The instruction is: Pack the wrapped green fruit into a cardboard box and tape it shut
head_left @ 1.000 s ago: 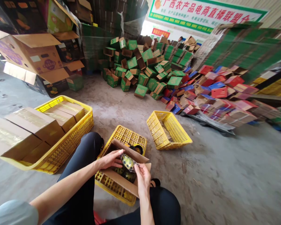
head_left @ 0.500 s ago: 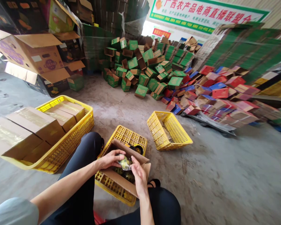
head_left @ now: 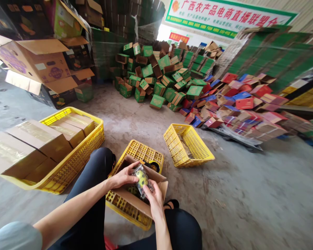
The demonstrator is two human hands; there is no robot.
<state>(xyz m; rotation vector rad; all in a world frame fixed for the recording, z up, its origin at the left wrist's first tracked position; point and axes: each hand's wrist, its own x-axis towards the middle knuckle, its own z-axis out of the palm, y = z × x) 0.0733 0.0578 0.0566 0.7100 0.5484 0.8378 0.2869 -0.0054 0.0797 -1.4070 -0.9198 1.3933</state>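
Observation:
Between my two hands is a yellow-green fruit with dark spots (head_left: pixel 142 177), wrapped in clear crinkled plastic. My left hand (head_left: pixel 125 175) grips it from the left, thumb and fingers closed on the wrap. On the lower right side, my right hand (head_left: pixel 154 196) holds it with bent fingers and thumb. Both hands are above an open cardboard box (head_left: pixel 135 202), whose flaps stand out. More spotted greenish items show inside the box, mostly hidden by my hands. The box sits on an upturned yellow plastic crate (head_left: pixel 143 152).
A black-and-yellow tape dispenser (head_left: pixel 154 166) lies behind the box. To the left stands a yellow crate (head_left: pixel 75 163) of taped cartons (head_left: pixel 39 133). Another yellow basket (head_left: pixel 195 147) is ahead right. Heaps of green boxes (head_left: pixel 158 100) and red boxes (head_left: pixel 245 103) lie farther back.
The wrapped fruit has been turned more upright and raised slightly, showing more of its yellow-green side. My right fingers have come in closer around it.

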